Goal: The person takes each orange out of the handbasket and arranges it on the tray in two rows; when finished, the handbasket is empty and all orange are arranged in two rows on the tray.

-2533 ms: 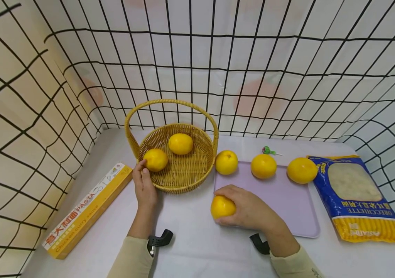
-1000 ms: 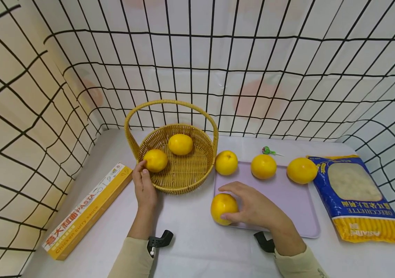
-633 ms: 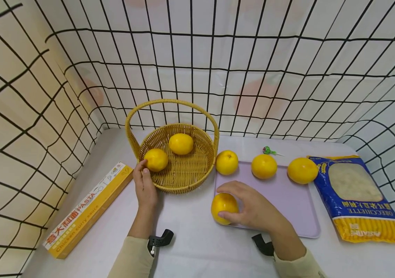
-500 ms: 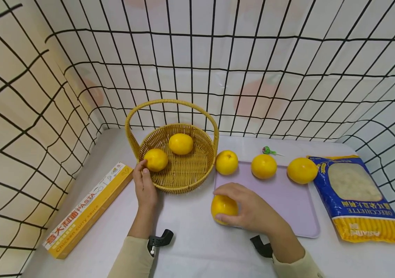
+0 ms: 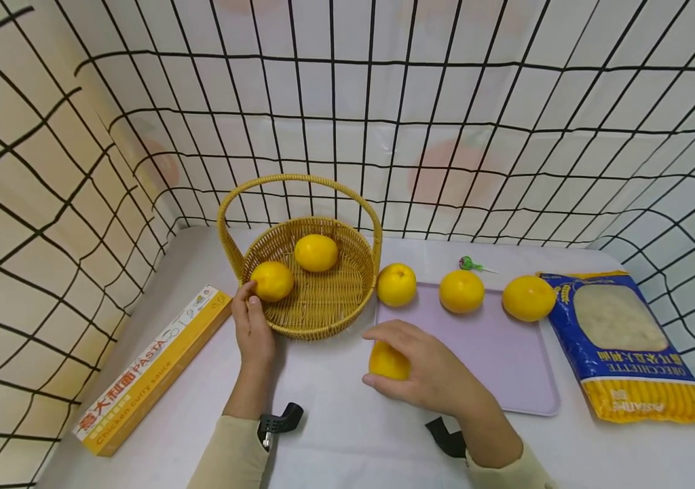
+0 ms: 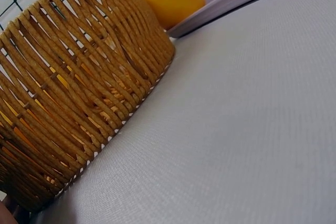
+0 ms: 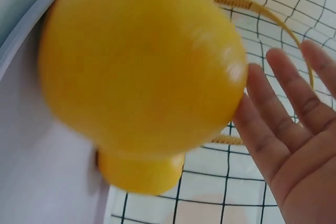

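At the near left corner of the lilac tray (image 5: 482, 370) lies an orange (image 5: 387, 361). My right hand (image 5: 429, 363) is around it, fingers over the far side and thumb on the near side. In the right wrist view the fingers (image 7: 289, 129) are straight and spread beside that orange, with the thumb out of sight. My left hand (image 5: 254, 333) rests against the near left side of the wicker basket (image 5: 323, 309), fingertips at the rim close to an orange (image 5: 271, 281) inside. Another orange (image 5: 315, 253) lies deeper in the basket.
Along the tray's far edge sit three oranges: left (image 5: 396, 285), middle (image 5: 461, 291) and right (image 5: 529, 298). A lollipop (image 5: 468, 263) lies behind them. The pasta bag (image 5: 622, 333) is at right, the pasta box (image 5: 152, 370) at left. Black wire mesh (image 5: 335, 122) surrounds the table.
The right hand held the near orange earlier, then loosened and drew back slightly. Now it has moved left and covers more of the orange. The left hand stays at the basket.
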Action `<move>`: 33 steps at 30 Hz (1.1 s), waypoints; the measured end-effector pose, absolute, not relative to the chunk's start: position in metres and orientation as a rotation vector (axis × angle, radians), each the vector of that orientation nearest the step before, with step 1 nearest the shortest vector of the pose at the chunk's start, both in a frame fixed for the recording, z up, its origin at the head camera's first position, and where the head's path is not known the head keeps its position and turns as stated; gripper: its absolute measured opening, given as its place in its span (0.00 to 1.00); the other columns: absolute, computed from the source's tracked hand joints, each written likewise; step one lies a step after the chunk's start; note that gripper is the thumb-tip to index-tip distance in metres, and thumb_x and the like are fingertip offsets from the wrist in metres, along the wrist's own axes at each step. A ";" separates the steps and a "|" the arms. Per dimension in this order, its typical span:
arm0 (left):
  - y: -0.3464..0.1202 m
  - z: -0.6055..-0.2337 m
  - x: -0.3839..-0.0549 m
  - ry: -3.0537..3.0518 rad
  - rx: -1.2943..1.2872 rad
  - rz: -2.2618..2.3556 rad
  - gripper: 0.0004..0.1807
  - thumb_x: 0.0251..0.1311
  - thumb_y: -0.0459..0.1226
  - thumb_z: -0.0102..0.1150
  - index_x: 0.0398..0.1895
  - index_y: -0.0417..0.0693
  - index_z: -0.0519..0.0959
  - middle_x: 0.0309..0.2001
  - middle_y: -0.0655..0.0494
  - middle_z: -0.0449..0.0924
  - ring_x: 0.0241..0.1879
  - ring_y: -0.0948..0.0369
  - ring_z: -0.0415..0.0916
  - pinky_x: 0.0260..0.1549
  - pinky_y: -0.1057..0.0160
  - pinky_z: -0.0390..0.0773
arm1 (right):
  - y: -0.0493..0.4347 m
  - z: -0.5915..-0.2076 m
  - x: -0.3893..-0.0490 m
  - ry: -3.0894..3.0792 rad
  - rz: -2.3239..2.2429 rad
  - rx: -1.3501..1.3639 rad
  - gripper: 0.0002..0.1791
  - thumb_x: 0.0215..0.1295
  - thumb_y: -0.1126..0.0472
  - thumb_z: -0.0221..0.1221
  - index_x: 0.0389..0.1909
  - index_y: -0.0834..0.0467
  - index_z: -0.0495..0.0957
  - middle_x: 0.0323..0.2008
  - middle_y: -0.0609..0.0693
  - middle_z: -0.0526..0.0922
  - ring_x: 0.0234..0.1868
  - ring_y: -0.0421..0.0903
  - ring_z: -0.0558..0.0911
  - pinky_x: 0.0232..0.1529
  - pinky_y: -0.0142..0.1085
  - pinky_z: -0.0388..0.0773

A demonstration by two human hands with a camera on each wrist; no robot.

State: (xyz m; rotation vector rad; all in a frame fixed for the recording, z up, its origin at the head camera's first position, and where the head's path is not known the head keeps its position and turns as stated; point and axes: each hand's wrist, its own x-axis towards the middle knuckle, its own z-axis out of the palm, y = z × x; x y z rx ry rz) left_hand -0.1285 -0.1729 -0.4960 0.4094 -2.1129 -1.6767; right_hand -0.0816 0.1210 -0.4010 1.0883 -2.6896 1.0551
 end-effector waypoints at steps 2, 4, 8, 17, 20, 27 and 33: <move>-0.174 -0.496 -0.129 -2.105 0.408 -1.675 0.23 0.81 0.47 0.32 0.72 0.53 0.63 0.77 0.52 0.57 0.80 0.54 0.49 0.81 0.47 0.48 | 0.115 -0.398 -0.081 -2.685 1.088 1.058 0.29 0.60 0.46 0.71 0.62 0.44 0.77 0.57 0.39 0.81 0.52 0.42 0.80 0.47 0.37 0.83; -0.174 -0.497 -0.129 -2.097 0.410 -1.673 0.23 0.81 0.47 0.32 0.72 0.53 0.63 0.76 0.52 0.57 0.80 0.54 0.50 0.80 0.47 0.48 | 0.109 -0.394 -0.081 -2.672 1.121 1.034 0.29 0.60 0.47 0.71 0.62 0.46 0.77 0.57 0.40 0.82 0.51 0.42 0.81 0.49 0.38 0.83; -0.174 -0.498 -0.129 -2.093 0.406 -1.677 0.23 0.81 0.46 0.32 0.72 0.52 0.63 0.76 0.51 0.58 0.80 0.53 0.50 0.80 0.46 0.48 | 0.096 -0.389 -0.084 -2.669 1.172 0.957 0.29 0.61 0.48 0.71 0.63 0.49 0.77 0.59 0.41 0.82 0.57 0.42 0.81 0.59 0.43 0.81; -0.173 -0.499 -0.131 -2.075 0.376 -1.664 0.22 0.81 0.45 0.32 0.71 0.50 0.64 0.76 0.50 0.58 0.80 0.52 0.51 0.80 0.47 0.50 | 0.073 -0.378 -0.092 -2.744 1.217 0.796 0.31 0.62 0.48 0.70 0.65 0.49 0.75 0.63 0.41 0.79 0.65 0.44 0.78 0.67 0.46 0.77; -0.173 -0.500 -0.131 -2.090 0.384 -1.659 0.22 0.81 0.46 0.32 0.71 0.51 0.63 0.76 0.52 0.57 0.80 0.53 0.51 0.80 0.47 0.50 | 0.069 -0.373 -0.096 -2.786 1.161 0.761 0.32 0.62 0.46 0.70 0.66 0.48 0.75 0.64 0.42 0.78 0.65 0.45 0.78 0.67 0.47 0.77; -0.173 -0.498 -0.131 -2.080 0.371 -1.647 0.22 0.81 0.45 0.32 0.71 0.48 0.64 0.75 0.49 0.59 0.80 0.51 0.51 0.80 0.46 0.49 | 0.063 -0.359 -0.112 -2.889 1.076 0.744 0.35 0.65 0.41 0.66 0.70 0.46 0.71 0.67 0.44 0.75 0.68 0.47 0.75 0.67 0.50 0.76; -0.172 -0.498 -0.131 -2.076 0.375 -1.657 0.22 0.81 0.45 0.32 0.71 0.49 0.64 0.76 0.50 0.58 0.80 0.53 0.51 0.80 0.47 0.50 | 0.056 -0.345 -0.131 -2.954 1.009 0.742 0.36 0.66 0.39 0.64 0.72 0.47 0.69 0.69 0.46 0.73 0.69 0.49 0.74 0.68 0.51 0.75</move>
